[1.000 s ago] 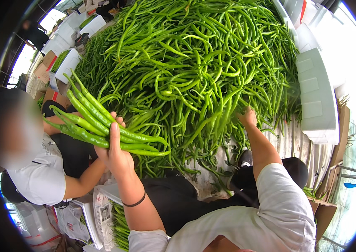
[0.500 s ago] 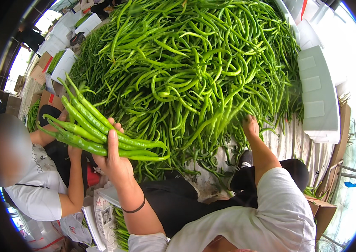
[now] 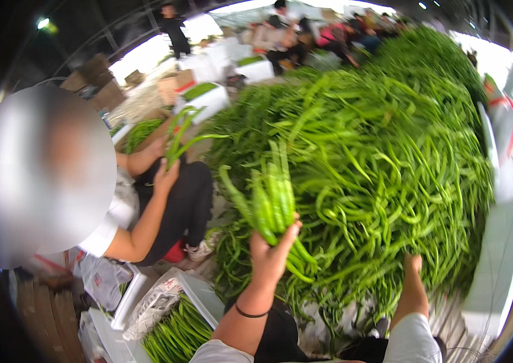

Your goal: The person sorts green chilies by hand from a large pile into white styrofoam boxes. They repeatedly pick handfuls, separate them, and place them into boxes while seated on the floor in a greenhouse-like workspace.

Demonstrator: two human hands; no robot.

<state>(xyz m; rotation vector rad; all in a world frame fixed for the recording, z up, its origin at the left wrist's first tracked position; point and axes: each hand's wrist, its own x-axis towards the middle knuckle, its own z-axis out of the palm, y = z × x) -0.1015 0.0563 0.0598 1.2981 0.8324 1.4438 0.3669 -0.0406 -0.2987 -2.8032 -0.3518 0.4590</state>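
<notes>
1. Now my left hand (image 3: 271,251) is clenched round a bunch of green peppers (image 3: 268,196), held upright just left of centre.
2. My right hand (image 3: 414,264), at five o'clock, is buried in the pepper heap (image 3: 389,157); I cannot tell its grip.
3. At nine o'clock, a neighbour's hand (image 3: 165,176) holds peppers too.
4. A white box of peppers (image 3: 174,327) sits at seven o'clock.

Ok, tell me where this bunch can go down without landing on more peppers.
Little is bare. The pepper heap fills everything ahead and to the right hand. The white box below the left hand is already partly filled with peppers. The only open strip is the ground between the heap and the seated co-worker.
</notes>
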